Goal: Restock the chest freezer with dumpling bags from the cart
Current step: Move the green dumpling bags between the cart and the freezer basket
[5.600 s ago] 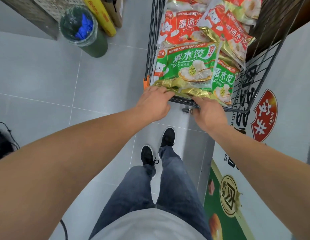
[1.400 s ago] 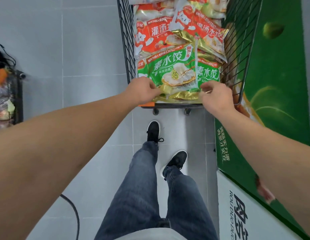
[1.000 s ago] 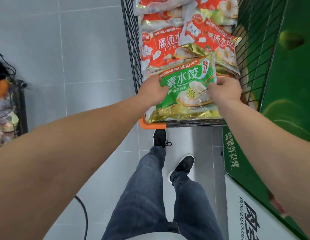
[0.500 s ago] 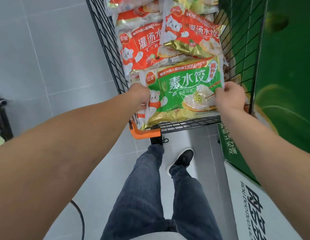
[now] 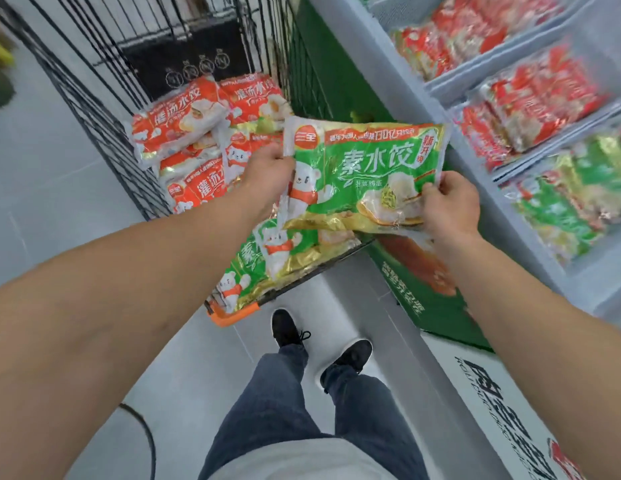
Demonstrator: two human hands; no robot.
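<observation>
While my left hand (image 5: 267, 174) and right hand (image 5: 449, 204) are pinching the green bag (image 5: 364, 171) by its side edges, it's feeling slick and floppy, so I'm gripping the seams.

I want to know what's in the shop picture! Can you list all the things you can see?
held dumpling bag: one, green, lifted above the cart, gripped at both ends
green bags in cart: at least two, near end of cart
red bags in cart: several, orange-red, piled further along
cart: one, black wire, orange corner, on the floor
chest freezer: one, grey rim, right; red and green bags inside
floor: grey tiles
shoes: two, black
left hand: grips bag's left end
right hand: grips bag's right end
</observation>
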